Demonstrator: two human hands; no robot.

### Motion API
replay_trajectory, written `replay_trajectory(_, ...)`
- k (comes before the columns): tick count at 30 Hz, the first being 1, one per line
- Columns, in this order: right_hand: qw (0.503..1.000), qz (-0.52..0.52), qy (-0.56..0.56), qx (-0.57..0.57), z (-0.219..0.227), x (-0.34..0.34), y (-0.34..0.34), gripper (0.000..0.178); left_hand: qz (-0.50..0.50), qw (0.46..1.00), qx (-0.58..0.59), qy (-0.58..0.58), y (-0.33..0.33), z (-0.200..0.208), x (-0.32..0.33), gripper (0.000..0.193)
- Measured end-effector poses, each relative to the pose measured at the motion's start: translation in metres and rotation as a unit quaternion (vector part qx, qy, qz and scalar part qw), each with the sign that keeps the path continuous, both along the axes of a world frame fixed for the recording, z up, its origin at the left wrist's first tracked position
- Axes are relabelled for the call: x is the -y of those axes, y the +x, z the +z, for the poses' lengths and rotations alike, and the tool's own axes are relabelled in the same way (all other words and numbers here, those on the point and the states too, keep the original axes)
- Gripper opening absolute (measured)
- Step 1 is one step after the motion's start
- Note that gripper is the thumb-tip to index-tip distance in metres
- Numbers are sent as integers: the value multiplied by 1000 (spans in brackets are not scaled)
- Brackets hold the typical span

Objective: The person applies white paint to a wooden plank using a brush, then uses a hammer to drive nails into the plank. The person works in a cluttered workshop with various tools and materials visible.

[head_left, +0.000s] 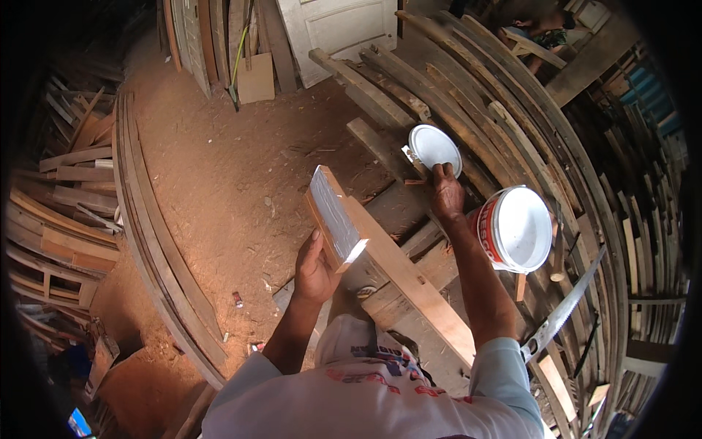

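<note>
Our left hand [314, 271] has its fingers clamped on the board [336, 218] before us; a slip could smear its white coat. Our right hand [447, 196] bunches its fingers at the lid [433, 144], grip unclear; held loosely, it could drop onto the planks [365, 91].

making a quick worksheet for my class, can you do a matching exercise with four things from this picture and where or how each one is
Things:
1. round lid
2. bucket
3. handsaw
4. wood piece

Places and states:
A. toothed, lying to the right of the right forearm
B. held in the left hand, white on one face
C. white, by the right hand
D. open at the top, red on its outer side

Right pairs: 1-C, 2-D, 3-A, 4-B
</note>
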State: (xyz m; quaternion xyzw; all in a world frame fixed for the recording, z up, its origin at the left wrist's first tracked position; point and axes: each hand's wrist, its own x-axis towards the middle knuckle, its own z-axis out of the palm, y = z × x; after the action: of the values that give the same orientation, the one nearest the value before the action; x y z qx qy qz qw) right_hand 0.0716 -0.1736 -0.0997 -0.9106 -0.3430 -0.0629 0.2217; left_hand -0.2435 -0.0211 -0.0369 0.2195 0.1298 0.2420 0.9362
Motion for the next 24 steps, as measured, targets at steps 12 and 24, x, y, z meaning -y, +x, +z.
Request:
replay_trajectory(12,984,83,-158,2,53,-9,-33,20,31,999,-29,16,7,-5,2,52)
replay_trajectory(24,983,115,-146,4,71,6,-51,21,40,996,-58,55,-10,-10,-2,56)
